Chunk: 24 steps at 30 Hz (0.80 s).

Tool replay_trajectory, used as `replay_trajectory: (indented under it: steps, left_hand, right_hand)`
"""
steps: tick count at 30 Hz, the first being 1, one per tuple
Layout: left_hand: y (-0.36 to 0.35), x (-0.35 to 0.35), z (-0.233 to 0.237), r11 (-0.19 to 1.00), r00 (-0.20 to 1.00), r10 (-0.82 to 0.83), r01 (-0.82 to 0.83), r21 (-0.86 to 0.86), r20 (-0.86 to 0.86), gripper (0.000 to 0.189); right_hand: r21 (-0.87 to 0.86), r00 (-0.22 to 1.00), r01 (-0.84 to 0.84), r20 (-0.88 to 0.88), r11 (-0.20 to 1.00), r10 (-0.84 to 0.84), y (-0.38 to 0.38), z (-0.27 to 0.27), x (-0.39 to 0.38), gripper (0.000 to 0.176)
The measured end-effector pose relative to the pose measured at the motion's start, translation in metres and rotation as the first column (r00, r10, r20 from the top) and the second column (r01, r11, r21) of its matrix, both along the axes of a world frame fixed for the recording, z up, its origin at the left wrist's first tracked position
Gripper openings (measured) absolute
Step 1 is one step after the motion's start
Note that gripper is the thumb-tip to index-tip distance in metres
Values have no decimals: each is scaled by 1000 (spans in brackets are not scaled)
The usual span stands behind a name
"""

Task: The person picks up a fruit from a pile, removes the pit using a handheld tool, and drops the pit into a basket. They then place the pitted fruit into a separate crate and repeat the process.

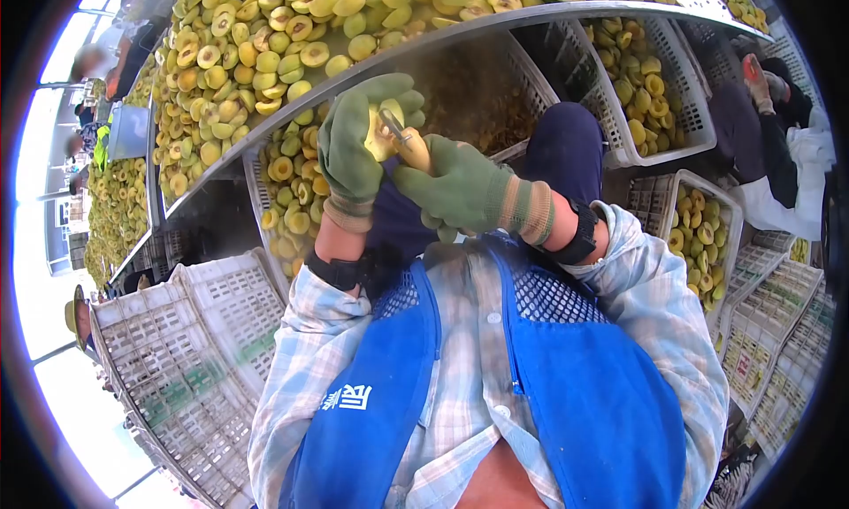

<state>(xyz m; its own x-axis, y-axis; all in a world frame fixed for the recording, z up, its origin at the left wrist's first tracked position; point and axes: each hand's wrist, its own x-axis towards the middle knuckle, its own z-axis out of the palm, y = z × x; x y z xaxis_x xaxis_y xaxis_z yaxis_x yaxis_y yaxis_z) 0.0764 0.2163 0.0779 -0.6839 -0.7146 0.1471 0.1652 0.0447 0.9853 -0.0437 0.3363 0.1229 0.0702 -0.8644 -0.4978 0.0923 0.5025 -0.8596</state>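
My left hand (351, 146), in a green knit glove, holds a yellow-green stone fruit half (378, 139) up in front of the table edge. In my right hand (460, 186), gloved the same way, is a short metal-tipped pitting knife (416, 152) with a wooden handle. Its metal end overlaps the cut face of the fruit half. Both hands are close together above my knees, fingers closed around what they hold. Just beyond them, a heap of similar fruit halves (287, 45) covers the metal-edged table (354, 69).
A crate (250, 177) of fruit halves stands below the table at left, with dark scraps in another crate (539, 84). More filled crates (668, 160) (734, 210) are on the right. Stacked white crates (190, 332) stand at left. Another person's hand (757, 83) shows at far right.
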Motion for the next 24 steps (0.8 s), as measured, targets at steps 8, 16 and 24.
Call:
replay_trajectory:
  steps: [8, 16, 24]
  left_hand:
    - [-4, 5, -3, 980, 987, 7, 26, -200, 161, 26]
    - [-9, 9, -12, 952, 982, -35, 91, -294, 188, 28]
    - [-35, 8, -21, 767, 918, -391, 367, 527, -70, 43]
  right_hand:
    - [-52, 999, -43, -13, 998, 42, -2, -19, 1, 41]
    - [-374, 937, -207, -341, 904, 74, -1, -55, 6, 37]
    - [-79, 985, -109, -142, 991, 97, -3, -32, 0, 30]
